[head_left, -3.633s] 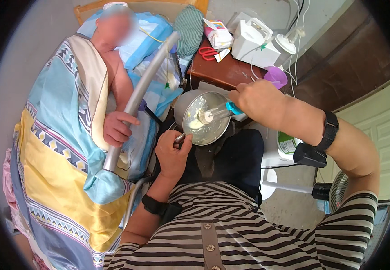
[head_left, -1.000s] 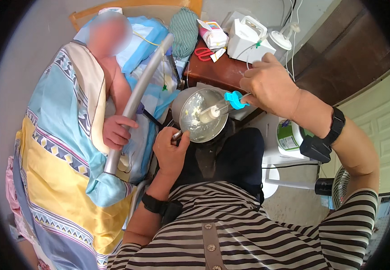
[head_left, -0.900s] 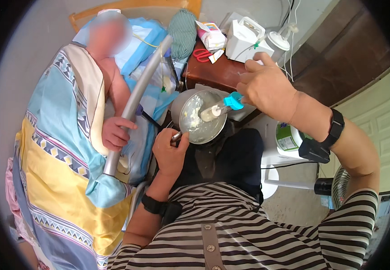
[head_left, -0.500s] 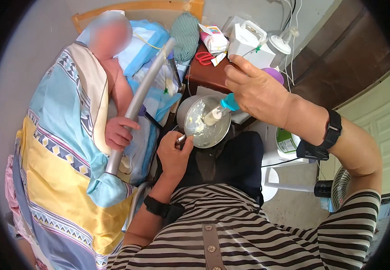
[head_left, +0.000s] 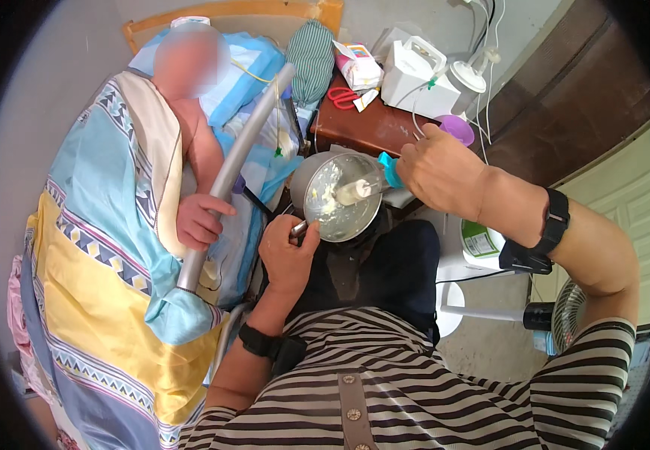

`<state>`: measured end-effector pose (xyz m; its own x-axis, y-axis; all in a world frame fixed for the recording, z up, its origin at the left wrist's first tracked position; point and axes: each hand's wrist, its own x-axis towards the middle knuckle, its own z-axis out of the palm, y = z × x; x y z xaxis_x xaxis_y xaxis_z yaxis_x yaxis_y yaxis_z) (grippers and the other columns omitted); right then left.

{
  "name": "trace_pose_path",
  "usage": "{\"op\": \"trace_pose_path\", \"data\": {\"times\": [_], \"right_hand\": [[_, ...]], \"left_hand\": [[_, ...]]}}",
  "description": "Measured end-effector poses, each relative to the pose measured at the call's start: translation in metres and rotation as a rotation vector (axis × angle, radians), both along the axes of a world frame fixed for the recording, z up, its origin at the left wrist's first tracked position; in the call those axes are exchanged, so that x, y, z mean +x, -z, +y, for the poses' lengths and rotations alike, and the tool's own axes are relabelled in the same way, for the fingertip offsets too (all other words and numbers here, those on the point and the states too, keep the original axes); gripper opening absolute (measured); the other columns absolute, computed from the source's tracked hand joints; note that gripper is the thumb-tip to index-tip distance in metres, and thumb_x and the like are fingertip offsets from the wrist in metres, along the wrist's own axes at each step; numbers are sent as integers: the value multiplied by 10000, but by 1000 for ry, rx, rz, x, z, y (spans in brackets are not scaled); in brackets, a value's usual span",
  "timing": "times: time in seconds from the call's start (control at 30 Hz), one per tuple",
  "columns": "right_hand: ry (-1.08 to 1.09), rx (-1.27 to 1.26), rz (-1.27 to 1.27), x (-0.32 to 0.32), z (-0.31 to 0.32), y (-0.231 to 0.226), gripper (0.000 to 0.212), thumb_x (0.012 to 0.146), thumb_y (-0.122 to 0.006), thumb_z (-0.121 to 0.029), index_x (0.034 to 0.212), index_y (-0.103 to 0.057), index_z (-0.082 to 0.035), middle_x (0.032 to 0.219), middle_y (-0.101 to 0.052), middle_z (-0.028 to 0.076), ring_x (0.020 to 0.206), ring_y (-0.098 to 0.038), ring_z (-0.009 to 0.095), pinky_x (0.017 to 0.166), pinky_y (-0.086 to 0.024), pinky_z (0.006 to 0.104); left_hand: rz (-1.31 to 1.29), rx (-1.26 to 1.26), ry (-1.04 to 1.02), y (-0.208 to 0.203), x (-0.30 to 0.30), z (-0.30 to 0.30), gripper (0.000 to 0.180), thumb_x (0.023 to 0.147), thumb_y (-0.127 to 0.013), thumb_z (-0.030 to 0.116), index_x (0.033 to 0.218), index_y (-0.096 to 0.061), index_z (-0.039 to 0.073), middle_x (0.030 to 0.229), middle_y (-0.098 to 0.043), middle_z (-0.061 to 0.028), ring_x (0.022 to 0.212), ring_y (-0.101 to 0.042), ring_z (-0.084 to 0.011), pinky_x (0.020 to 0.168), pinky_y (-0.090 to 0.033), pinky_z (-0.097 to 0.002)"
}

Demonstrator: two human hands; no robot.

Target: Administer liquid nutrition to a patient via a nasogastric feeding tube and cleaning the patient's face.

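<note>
Pan (head_left: 340,196) handle in left grip (head_left: 287,255), spoon (head_left: 362,187) in right grip (head_left: 441,169)

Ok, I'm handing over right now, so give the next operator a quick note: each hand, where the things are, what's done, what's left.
Left hand: shut on the handle of the metal pan, holding it up over the lap.
Right hand: shut on the blue-handled utensil, its pale head inside the pan.
Pan: smeared with pale mash, mostly scraped thin.
Beside: a person in bed under a patterned blanket, their hand on the grey rail.
Left: mash remains on the pan wall to gather.
</note>
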<state>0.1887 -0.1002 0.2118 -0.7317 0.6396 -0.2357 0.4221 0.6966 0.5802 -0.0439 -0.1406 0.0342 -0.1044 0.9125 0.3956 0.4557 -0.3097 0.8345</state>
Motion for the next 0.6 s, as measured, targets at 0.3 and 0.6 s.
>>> {"op": "trace_pose_path", "data": {"times": [0.3, 0.6], "right_hand": [[136, 56, 103, 1, -11, 13, 106, 761, -587, -158, 794, -651, -80, 741, -627, 76, 651, -620, 220, 656, -426, 367], [119, -26, 119, 8, -9, 22, 81, 759, -582, -156, 808, -601, -95, 736, -589, 62, 642, -625, 217, 658, -431, 358]], "left_hand": [[-79, -44, -12, -3, 8, 1, 263, 763, -746, 131, 697, -512, 29, 628, -462, -72, 535, -429, -201, 505, -349, -328], [-138, -102, -28, -1, 2, 1, 272, 792, -737, 129, 698, -507, 19, 621, -428, -38, 533, -378, -135, 498, -333, -294]]}}
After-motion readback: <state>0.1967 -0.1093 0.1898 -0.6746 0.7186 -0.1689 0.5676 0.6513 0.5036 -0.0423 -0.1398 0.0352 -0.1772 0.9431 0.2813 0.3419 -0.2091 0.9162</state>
